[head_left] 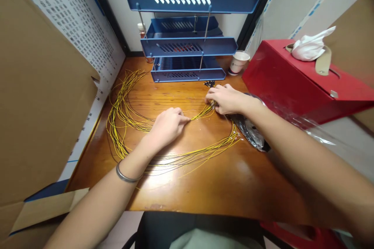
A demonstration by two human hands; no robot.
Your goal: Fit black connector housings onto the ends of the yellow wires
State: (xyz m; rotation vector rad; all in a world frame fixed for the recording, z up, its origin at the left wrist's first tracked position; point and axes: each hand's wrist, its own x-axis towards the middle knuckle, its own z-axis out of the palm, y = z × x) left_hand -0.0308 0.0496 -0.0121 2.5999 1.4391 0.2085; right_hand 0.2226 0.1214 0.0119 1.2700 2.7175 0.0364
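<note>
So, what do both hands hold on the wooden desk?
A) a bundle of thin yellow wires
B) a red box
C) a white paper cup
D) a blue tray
A: the left hand and the right hand both pinch the yellow wires between them.

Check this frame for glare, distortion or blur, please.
Head view: lamp glare on the wooden table near the yellow wires; wide-angle bending curves the blue tray rack and red box; left hand and right hand look sharp.
</note>
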